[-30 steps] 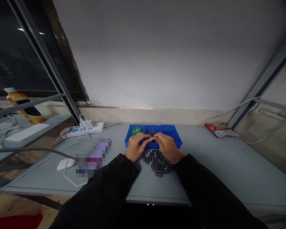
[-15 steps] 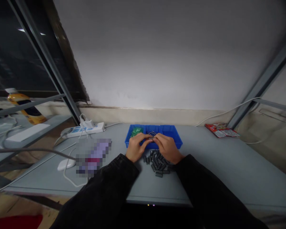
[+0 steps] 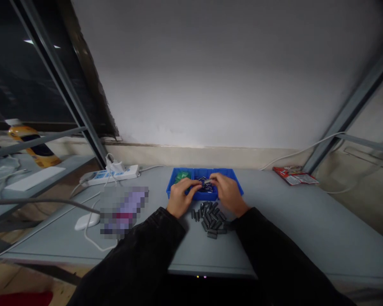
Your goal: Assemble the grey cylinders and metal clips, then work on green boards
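My right hand (image 3: 229, 194) pinches a small grey cylindrical piece (image 3: 208, 181) between thumb and fingers. It hovers over the divided blue tray (image 3: 170, 185), near the right compartment. Facing it, my left hand (image 3: 180, 197) has thumb and index fingertip pressed together over the middle compartment; whatever lies between them is too small to make out. Green pieces (image 3: 182, 175) fill the left compartment. Thin shiny metal pins or screws (image 3: 207, 188) lie in the middle one. A loose pile of dark grey cylindrical pieces (image 3: 212, 219) rests on the table just below both hands.
To the left are a white power strip (image 3: 127, 171) with plugs, cables, a white mouse-like object (image 3: 87, 221) and a pixelated purple item (image 3: 127, 210). A red packet (image 3: 295, 175) lies at the back right. An orange bottle (image 3: 35, 144) stands tilted in view beyond the metal post.
My hands, which met over the tray, have moved apart. My right hand has shifted right with the grey piece, and the pins in the middle compartment show more.
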`<state>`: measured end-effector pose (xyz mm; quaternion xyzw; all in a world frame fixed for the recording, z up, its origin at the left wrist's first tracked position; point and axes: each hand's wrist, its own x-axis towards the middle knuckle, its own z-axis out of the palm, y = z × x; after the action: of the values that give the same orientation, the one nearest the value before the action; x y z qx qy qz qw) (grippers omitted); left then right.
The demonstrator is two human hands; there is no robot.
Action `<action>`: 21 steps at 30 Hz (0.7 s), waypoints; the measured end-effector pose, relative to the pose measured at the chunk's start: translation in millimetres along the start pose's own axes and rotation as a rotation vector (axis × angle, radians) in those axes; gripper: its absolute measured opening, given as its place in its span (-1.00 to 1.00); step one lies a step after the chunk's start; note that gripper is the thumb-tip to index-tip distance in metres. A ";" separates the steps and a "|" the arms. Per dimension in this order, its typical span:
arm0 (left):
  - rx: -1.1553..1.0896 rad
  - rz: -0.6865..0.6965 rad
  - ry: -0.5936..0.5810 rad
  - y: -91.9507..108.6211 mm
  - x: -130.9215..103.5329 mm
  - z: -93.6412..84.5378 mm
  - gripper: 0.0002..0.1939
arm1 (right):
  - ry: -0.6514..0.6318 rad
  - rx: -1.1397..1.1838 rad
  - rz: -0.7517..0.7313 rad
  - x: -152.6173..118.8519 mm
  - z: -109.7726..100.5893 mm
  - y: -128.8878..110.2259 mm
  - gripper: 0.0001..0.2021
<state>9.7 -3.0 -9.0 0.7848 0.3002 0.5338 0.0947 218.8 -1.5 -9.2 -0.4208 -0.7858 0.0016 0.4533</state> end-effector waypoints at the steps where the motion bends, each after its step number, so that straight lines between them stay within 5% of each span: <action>1: -0.002 0.005 0.010 0.7 0.6 -0.6 -0.84 | 0.069 -0.019 0.038 3.4 -6.6 7.5 -0.81; 5: -0.003 0.032 0.007 3.1 1.5 -1.1 -0.87 | 0.212 -0.104 0.231 11.7 -33.3 47.4 -0.86; 10: -0.002 0.059 -0.039 4.1 1.0 0.4 -0.88 | 0.040 -0.319 0.328 11.6 -33.5 83.5 -0.88; 16: 0.007 0.036 -0.098 4.9 0.8 -1.8 -0.86 | -0.139 -0.384 0.324 27.9 -5.8 82.2 -0.90; 21: 0.036 0.069 -0.368 3.5 -3.5 0.5 -0.82 | -0.063 -0.315 0.342 31.3 -7.8 77.3 -0.81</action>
<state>10.6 -7.7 -10.3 0.8805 0.2604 0.3788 0.1154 268.0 66.2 -12.0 -0.6129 -0.7075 -0.0310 0.3505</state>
